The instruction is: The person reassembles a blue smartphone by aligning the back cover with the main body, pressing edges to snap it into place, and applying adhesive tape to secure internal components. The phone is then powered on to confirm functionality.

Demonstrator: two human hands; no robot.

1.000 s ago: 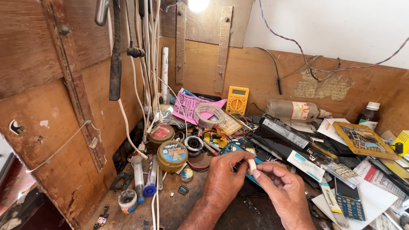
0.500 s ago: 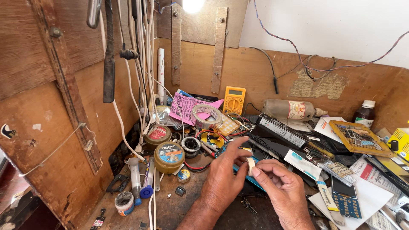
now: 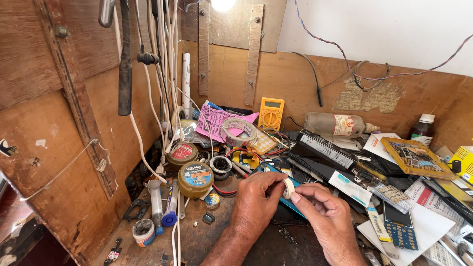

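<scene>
Over the cluttered wooden bench (image 3: pixel 197 241), the left hand (image 3: pixel 256 204) and right hand (image 3: pixel 327 216) have drawn closer together than a second ago, both sets of fingers now pinched on the small white roll of tape (image 3: pixel 288 188) held between them.

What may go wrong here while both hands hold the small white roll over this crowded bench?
1. The small white tape roll is pinched only by fingertips of the left hand and right hand; if it slips, it may vanish among the clutter.
2. The round tins sit near the left hand; an elbow move might knock them.
3. Loose cables hang close and might snag.
</scene>
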